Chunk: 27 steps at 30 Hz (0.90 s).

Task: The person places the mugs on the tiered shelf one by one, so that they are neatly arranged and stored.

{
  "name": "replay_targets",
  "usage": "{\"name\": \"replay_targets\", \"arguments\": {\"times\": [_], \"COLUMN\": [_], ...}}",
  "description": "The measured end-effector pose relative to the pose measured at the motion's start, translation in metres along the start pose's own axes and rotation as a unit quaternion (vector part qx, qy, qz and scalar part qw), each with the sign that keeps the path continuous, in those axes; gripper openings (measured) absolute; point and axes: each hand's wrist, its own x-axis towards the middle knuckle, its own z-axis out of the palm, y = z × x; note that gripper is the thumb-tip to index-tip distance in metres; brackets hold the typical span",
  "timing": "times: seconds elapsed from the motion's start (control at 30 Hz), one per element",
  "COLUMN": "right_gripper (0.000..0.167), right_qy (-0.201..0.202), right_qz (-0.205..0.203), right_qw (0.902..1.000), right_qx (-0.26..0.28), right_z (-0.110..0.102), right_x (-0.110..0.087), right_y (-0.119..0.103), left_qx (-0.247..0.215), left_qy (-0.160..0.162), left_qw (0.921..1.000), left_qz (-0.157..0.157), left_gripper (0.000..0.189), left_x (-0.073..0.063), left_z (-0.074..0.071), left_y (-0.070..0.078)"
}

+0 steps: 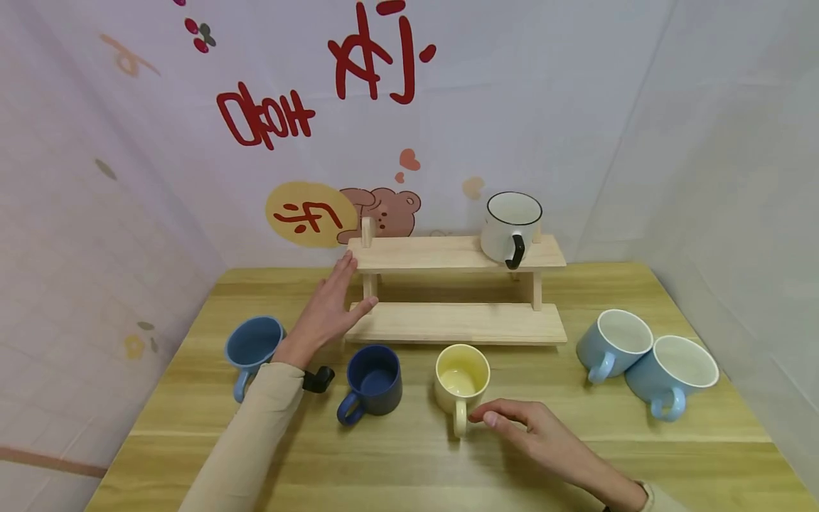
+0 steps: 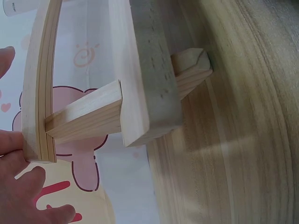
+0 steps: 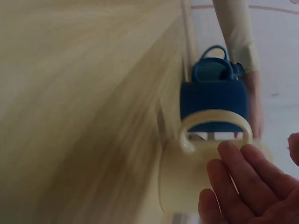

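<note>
My left hand (image 1: 328,307) rests at the left end of a two-tier wooden shelf (image 1: 422,254), its fingertips touching the upper board. In the left wrist view, fingers (image 2: 11,144) lie against that board's end. Beside the handle of a yellow mug (image 1: 462,373) is my right hand (image 1: 544,435), fingers extended and thumb apart. The right wrist view has its fingertips (image 3: 229,149) over the mug's handle; whether they touch it I cannot tell. Left of the yellow mug stands a dark blue mug (image 1: 375,380). A white mug (image 1: 510,231) with black rim and handle sits on the upper board's right.
A medium blue mug (image 1: 254,343) stands at the left, partly behind my left wrist. Two light blue mugs (image 1: 616,343) stand close together at the right. Behind the shelf hangs a printed white cloth (image 1: 563,92). Everything stands on a wood-grain table (image 1: 409,469).
</note>
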Motion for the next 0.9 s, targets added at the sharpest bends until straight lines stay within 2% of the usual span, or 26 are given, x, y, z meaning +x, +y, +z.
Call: {"name": "replay_targets", "arguments": {"times": [0.23, 0.4, 0.57, 0.7, 0.9], "right_gripper": [0.026, 0.03, 0.031, 0.031, 0.03], "right_qy": [-0.03, -0.059, -0.073, -0.079, -0.06], "right_qz": [0.019, 0.027, 0.021, 0.024, 0.033], "right_qw": [0.997, 0.9875, 0.9783, 0.9746, 0.9806], "right_qx": [0.068, 0.144, 0.193, 0.209, 0.184], "right_z": [0.016, 0.024, 0.028, 0.03, 0.034], "right_x": [0.01, 0.013, 0.017, 0.018, 0.019], "right_y": [0.01, 0.015, 0.017, 0.018, 0.017], "left_qx": [-0.009, -0.008, -0.01, -0.008, -0.01], "left_qy": [0.012, 0.004, 0.01, 0.01, 0.008], "left_qw": [0.9999, 1.0, 0.9999, 0.9999, 0.9999], "left_qz": [0.003, 0.0, 0.002, 0.004, 0.002], "left_gripper": [0.094, 0.094, 0.094, 0.094, 0.092], "left_x": [0.0, -0.003, -0.005, -0.003, -0.001], "left_z": [0.001, 0.003, 0.003, 0.002, 0.003], "left_y": [-0.003, -0.003, -0.001, -0.001, -0.001]}}
